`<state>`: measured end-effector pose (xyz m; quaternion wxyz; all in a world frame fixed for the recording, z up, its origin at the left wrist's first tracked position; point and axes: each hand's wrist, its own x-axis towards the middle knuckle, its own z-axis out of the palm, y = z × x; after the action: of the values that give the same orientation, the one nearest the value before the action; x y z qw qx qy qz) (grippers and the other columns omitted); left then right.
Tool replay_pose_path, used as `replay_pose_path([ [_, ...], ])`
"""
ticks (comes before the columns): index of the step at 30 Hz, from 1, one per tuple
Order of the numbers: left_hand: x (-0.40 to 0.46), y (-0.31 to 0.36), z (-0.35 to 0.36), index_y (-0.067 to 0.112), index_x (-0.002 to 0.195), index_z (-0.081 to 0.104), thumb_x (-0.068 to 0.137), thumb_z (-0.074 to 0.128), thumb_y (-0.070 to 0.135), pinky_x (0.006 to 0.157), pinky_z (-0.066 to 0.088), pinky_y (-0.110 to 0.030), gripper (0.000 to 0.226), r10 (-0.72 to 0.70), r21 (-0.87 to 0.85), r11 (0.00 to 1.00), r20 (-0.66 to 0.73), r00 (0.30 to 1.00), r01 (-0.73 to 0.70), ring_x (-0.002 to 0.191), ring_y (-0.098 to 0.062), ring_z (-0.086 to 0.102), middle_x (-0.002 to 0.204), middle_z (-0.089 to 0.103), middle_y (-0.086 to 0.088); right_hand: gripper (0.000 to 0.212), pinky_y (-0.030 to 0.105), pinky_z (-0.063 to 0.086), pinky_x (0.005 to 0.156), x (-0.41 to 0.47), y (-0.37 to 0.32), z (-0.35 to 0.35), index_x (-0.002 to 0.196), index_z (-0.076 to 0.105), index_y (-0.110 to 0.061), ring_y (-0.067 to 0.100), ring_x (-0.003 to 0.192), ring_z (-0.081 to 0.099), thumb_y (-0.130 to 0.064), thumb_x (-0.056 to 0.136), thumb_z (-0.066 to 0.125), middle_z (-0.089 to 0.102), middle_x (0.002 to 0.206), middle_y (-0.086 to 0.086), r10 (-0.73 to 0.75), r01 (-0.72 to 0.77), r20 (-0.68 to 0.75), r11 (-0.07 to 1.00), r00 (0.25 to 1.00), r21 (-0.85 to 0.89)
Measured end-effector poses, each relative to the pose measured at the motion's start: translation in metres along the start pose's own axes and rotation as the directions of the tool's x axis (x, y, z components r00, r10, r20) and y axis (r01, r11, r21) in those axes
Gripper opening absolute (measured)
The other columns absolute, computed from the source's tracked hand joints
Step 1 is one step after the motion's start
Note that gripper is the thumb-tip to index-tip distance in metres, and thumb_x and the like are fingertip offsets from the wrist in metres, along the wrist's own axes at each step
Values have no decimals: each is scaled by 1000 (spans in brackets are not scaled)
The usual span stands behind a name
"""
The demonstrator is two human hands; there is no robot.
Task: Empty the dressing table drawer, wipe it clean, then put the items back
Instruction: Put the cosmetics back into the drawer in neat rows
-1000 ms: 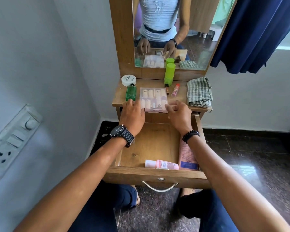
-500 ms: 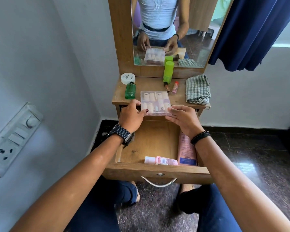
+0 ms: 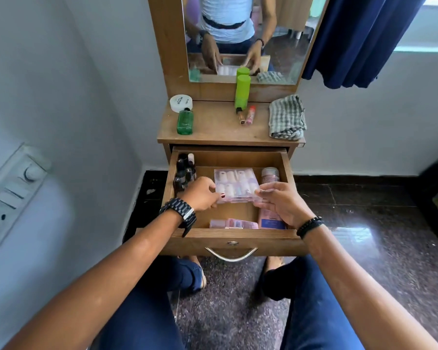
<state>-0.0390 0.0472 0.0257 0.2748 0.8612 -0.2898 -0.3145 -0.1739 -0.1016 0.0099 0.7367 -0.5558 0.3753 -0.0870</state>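
Left hand (image 3: pixel 200 194) and right hand (image 3: pixel 280 202) reaching into the open drawer (image 3: pixel 234 238), each pinching one near corner of the clear plastic case (image 3: pixel 237 184): left fingertips curling onto its left edge, right thumb and fingers gripping its right front corner. Case sitting tilted, low inside the drawer over the middle of the wooden floor; impossible to tell whether resting on the floor or hanging just above it.

Going down by size: dressing table (image 3: pixel 213 127) standing against the wall, mirror (image 3: pixel 240 39) rising behind the top. Drawer pulled far out, curved metal handle (image 3: pixel 232 253) showing on its front. Checked cloth (image 3: pixel 286 117) lying bunched at the right end of the tabletop. Pink tube (image 3: pixel 269 195) lying along the drawer's right side, partly hiding under the right hand. Tall green bottle (image 3: pixel 242 90) standing at the back of the top, by the mirror frame. Cluster of dark small bottles (image 3: pixel 183 169) standing in the drawer's back left corner. Flat green bottle (image 3: pixel 185 121) lying near the left edge of the top, white round tin (image 3: pixel 180 102) leaning just behind it. Small pink tube (image 3: pixel 234 223) lying along the drawer's front wall. Two little sticks (image 3: pixel 245 114) lying side by side just before the tall green bottle.
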Motion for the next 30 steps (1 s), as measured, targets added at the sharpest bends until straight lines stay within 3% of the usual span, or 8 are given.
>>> replay_pose_path([
  [2, 7, 3, 3, 10, 79, 57, 90, 56, 12, 80, 56, -37, 12, -34, 33, 999, 39, 999, 33, 80, -24, 69, 85, 70, -14, 12, 24, 59, 66, 8, 3, 1, 82, 56, -6, 22, 82, 65, 4, 86, 60, 62, 94, 15, 21, -22, -14, 1000, 1000, -21],
  [5, 17, 5, 7, -11, 106, 55, 91, 51, 7, 71, 54, -30, 24, -88, 89, 993, 93, 992, 80, 81, -22, 67, 95, 70, -18, 11, 23, 58, 57, 22, 4, 4, 88, 55, -3, 21, 77, 64, 7, 87, 58, 60, 90, 14, 49, -49, -16, 997, 999, -58],
  [9, 19, 5, 11, 3, 98, 55, 89, 54, 12, 60, 45, -28, 13, -107, 232, 970, 116, 987, 77, 73, -21, 58, 80, 61, -6, 30, 31, 59, 68, 38, 9, 11, 112, 49, 2, 26, 91, 66, 7, 84, 61, 58, 113, 21, 81, -92, -55, 972, 995, -218],
  [11, 19, 3, 12, 4, 91, 56, 89, 54, 12, 52, 36, -24, 9, -103, 284, 956, 101, 990, 71, 65, -16, 51, 73, 52, -1, 24, 29, 58, 71, 42, 11, 16, 106, 49, -3, 24, 93, 65, 6, 86, 59, 58, 111, 20, 97, -104, -39, 949, 995, -297],
  [13, 20, -1, 14, 2, 105, 57, 89, 53, 12, 51, 35, -24, 19, -97, 311, 948, 94, 991, 63, 66, -15, 50, 77, 54, -1, 15, 32, 56, 76, 42, 11, 23, 98, 49, -4, 27, 90, 64, 7, 88, 55, 60, 102, 21, 107, -100, -7, 899, 994, -427],
  [16, 17, 0, 17, 1, 113, 54, 90, 54, 18, 63, 40, -26, 28, -84, 402, 915, 102, 991, 36, 86, -22, 55, 104, 58, -11, 12, 43, 53, 89, 43, 9, 31, 88, 56, -6, 35, 102, 63, 0, 81, 64, 65, 107, 22, -30, -17, -55, 713, 998, -701],
  [19, 15, 0, 20, 0, 115, 53, 91, 54, 19, 78, 41, -27, 30, -52, 451, 892, 117, 992, -6, 111, -25, 52, 130, 46, -16, 27, 38, 51, 91, 46, 7, 35, 107, 59, -3, 28, 106, 59, -9, 81, 66, 64, 112, 15, -73, 29, -19, 601, 997, -799],
  [30, 15, -5, 23, -1, 129, 44, 94, 47, 23, 98, 39, -34, 43, -67, 574, 815, 226, 972, -77, 121, -30, 46, 139, 34, -16, 34, 39, 49, 93, 55, 5, 58, 116, 60, 0, 34, 109, 58, -3, 83, 58, 63, 116, 18, -127, 134, 81, 503, 989, -854],
])
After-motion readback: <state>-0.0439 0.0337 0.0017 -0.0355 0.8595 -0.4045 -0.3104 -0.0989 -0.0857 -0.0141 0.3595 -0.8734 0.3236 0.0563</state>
